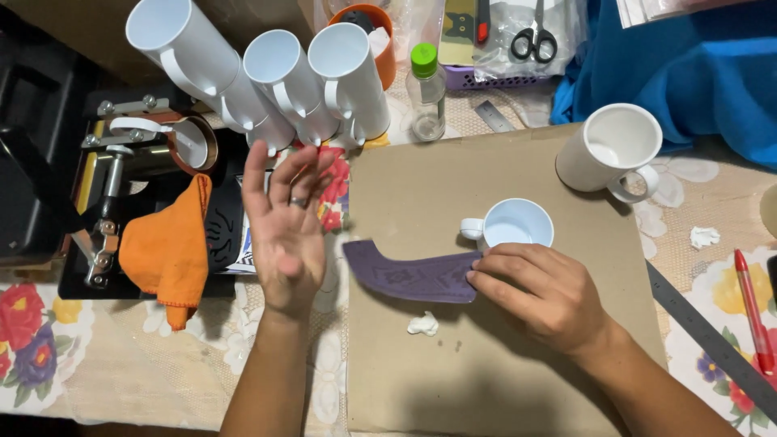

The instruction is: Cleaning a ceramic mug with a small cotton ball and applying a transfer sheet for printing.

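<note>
My right hand (pixel 538 295) presses a purple printed paper strip (pixel 409 273) against the side of a white mug (pixel 511 224) that stands on a brown cardboard sheet (pixel 502 380). The strip curls out to the left, its free end unsupported. My left hand (pixel 285 231) hovers open, palm up and fingers spread, left of the strip, holding nothing; it wears a ring. A small white wad (pixel 422 324) lies on the cardboard just below the strip.
A second white mug (pixel 609 148) stands at the cardboard's far right. Three white mugs (pixel 279 77) lie stacked at the back. A mug press (pixel 142 146) with an orange cloth (pixel 168 247) is at the left. Bottle (pixel 426 89), scissors (pixel 534 36), metal ruler (pixel 712 340) and red pen (pixel 754 311) lie around.
</note>
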